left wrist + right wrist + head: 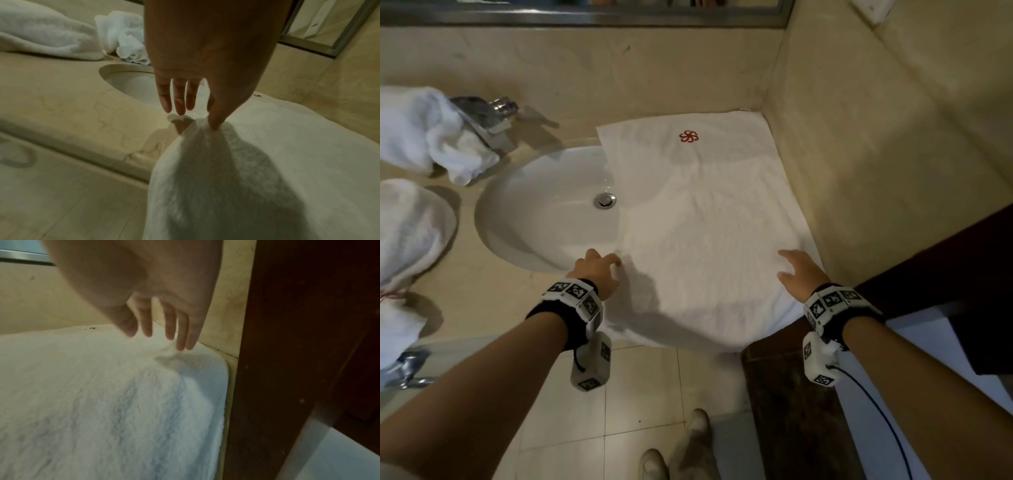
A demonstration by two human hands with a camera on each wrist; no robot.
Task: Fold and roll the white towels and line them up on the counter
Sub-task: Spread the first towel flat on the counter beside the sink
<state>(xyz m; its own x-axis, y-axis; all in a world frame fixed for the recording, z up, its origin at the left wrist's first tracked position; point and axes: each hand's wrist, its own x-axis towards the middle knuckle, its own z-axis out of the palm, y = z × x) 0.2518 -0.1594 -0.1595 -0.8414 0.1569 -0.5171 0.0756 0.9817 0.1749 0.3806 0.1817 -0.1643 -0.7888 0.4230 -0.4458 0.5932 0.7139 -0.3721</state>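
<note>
At the towel's left edge, the left hand (594, 270) has its thumb and forefinger pinching the fabric while the other fingers (164, 99) stick out straight and loose. Over on the right side, the right hand (799, 270) is spread flat with nothing gripped, its fingertips (182, 344) just touching or hovering over the pile, can't quite tell which. So the white towel (705, 222) is laid out long on the counter (571, 78), pushed into the right corner by the wall, red logo (689, 136) at the far end, left edge draped over the sink (544, 212) rim and the near end hanging off the front. Looks like thick, floppy terry, light enough but zero stiffness, so it'll sag and wrinkle if grabbed mid-panel. Best bet is probably taking both near corners. More unfolded towels (424, 133) are piled at the far left by the faucet (493, 116).
</note>
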